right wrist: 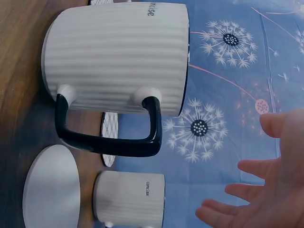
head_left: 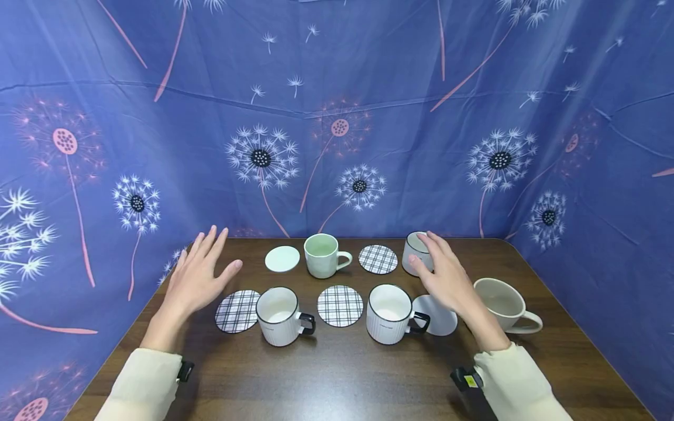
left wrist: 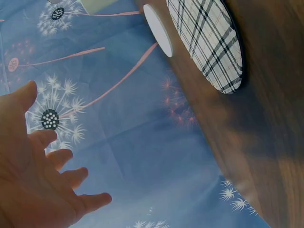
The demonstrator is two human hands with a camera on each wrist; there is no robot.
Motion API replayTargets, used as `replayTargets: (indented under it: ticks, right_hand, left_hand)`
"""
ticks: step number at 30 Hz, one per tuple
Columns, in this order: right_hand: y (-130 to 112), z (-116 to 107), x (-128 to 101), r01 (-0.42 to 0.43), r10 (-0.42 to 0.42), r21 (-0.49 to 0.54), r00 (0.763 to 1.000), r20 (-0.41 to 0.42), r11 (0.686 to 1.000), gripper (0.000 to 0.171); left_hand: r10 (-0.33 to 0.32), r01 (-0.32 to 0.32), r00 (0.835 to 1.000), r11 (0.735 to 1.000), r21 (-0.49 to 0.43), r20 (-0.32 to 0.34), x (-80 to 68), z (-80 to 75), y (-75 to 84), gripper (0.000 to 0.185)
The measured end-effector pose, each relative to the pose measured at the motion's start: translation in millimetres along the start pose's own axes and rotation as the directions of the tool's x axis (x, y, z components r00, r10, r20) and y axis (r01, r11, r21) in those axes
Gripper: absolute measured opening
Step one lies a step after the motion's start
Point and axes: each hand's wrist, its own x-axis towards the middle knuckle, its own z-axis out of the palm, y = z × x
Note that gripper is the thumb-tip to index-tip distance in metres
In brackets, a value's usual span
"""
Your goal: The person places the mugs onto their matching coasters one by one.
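1. The far-right ribbed mug (head_left: 416, 252) is sitting at the back of the wooden table (head_left: 337, 374), directly beneath the right hand (head_left: 447, 278); the fingers are stretching out relaxed over its rim, and whether they are touching it cannot be told.
2. The left hand (head_left: 197, 278) is hovering with its fingers spread, gripping nothing, just above and behind the left plaid coaster (head_left: 237, 311).
3. Five mugs are standing on the table: the far-right ribbed mug, two black-handled white mugs (head_left: 279, 316) (head_left: 392, 313) in front, a pale green mug (head_left: 322, 255) at the back, and a wide cream cup (head_left: 502, 305) by the right wrist.
4. Five coasters are lying there: three plaid ones, including the middle (head_left: 340, 306) and the back one (head_left: 378, 259), and two plain white ones (head_left: 282, 258) (head_left: 439, 318).
5. The right hand is covering part of the far-right ribbed mug and of the near white coaster.
6. In the right wrist view the ribbed black-handled mug (right wrist: 118, 61) is filling the frame, with a second ribbed mug (right wrist: 130, 197) cut off below.
7. A blue dandelion cloth (head_left: 337, 117) is hanging behind.
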Motion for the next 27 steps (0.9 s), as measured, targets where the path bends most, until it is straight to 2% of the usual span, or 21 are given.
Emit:
replayTargets:
  ticks: [7,16,27]
  right_hand:
    - [-3.0,-1.0,10.8,-0.027,0.020,0.125,0.998,0.052,0.992,0.060]
    - [-14.4,-1.6,21.0,-0.074,0.044,0.217,0.989,0.141,0.973,0.062]
    - [-26.7,-1.2,36.0,-0.137,0.039,0.387,0.967,0.250,0.912,0.063]
  left_hand:
    - [-0.030,0.034,0.998,0.996,-0.081,0.055,11.0,2.0,-4.1,0.088]
    - [-0.062,0.079,0.992,0.985,-0.156,0.111,23.6,5.3,-4.2,0.089]
    - [-0.011,0.032,0.995,0.976,-0.215,0.099,37.9,12.6,-6.6,0.086]
